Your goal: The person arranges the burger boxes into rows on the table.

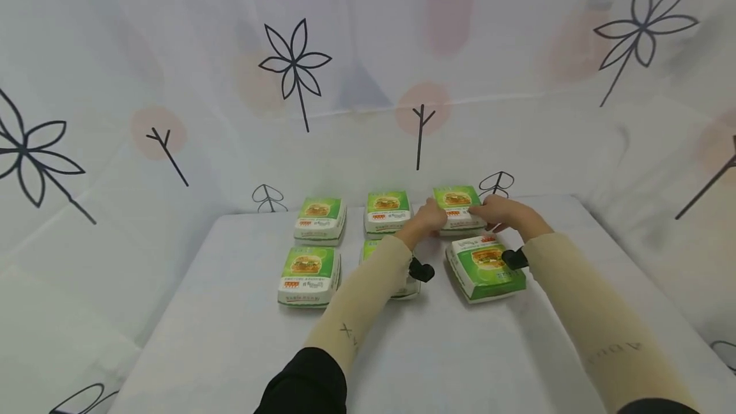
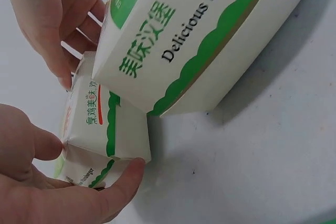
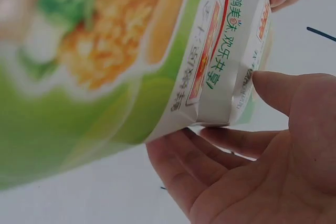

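At the back right of the table, both hands hold a green-and-white burger box (image 1: 457,200). My left hand (image 1: 430,216) grips its left side, with thumb and fingers at a corner of the box (image 2: 94,114) in the left wrist view. On the other side my right hand (image 1: 506,213) has its thumb on the box's top edge and its fingers low along the side; the right wrist view shows this hand (image 3: 262,166) close up. A second burger box (image 1: 485,267) sits just in front, turned askew, under the right wrist. It fills much of both wrist views.
Two more burger boxes, one back left (image 1: 319,219) and one back middle (image 1: 388,213), line the rear. In front are a left box (image 1: 309,276) and a middle box (image 1: 370,248), partly hidden by the left forearm. A patterned white cloth (image 1: 356,139) hangs behind the white table (image 1: 230,337).
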`<state>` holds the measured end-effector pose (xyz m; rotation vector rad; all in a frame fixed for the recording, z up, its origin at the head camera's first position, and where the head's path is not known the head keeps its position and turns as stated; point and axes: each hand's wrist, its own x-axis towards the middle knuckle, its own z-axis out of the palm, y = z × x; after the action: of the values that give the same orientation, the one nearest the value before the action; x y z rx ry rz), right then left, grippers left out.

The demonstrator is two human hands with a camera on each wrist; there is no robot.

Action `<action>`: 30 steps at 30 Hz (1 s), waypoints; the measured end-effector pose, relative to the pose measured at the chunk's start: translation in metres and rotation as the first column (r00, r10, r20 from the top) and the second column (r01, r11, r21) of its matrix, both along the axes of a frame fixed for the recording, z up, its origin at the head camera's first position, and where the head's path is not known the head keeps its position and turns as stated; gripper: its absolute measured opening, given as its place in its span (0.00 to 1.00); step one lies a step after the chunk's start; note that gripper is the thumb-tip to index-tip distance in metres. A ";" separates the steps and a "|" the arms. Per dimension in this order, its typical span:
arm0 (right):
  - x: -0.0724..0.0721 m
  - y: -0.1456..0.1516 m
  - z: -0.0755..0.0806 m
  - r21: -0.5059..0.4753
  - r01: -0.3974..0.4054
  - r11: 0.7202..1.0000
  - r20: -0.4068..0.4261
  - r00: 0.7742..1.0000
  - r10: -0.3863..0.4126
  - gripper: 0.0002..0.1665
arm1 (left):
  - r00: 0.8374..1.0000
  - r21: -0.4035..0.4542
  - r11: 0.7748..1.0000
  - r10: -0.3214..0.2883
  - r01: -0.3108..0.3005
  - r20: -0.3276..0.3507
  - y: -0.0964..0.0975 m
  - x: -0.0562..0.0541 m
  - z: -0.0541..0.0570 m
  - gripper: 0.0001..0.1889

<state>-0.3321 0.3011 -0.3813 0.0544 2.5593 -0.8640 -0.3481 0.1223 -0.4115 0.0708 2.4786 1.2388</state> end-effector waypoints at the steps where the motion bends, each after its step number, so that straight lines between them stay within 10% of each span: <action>1: -0.001 -0.002 0.000 0.002 0.002 1.000 -0.006 1.000 -0.002 0.33 | 1.000 0.002 1.000 0.005 -0.005 -0.002 -0.001 -0.002 -0.001 0.32; 14: 0.001 -0.010 0.003 0.039 -0.001 0.999 -0.008 1.000 0.001 0.37 | 0.993 0.095 0.995 -0.013 0.002 0.115 -0.010 -0.020 -0.007 0.34; 24: 0.030 0.010 0.024 0.188 -0.075 0.979 -0.119 0.988 0.098 0.41 | 0.959 -0.018 0.964 -0.268 0.267 -0.097 -0.056 0.020 0.054 0.40; 30: 0.052 0.012 0.024 0.176 -0.072 0.982 -0.141 0.985 0.097 0.43 | 0.941 -0.016 0.948 -0.317 0.317 -0.122 -0.076 0.050 0.055 0.40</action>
<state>-0.2801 0.3135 -0.3576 -0.0701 2.7483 -0.6381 -0.2983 0.0458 -0.3566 0.5417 2.4420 1.1285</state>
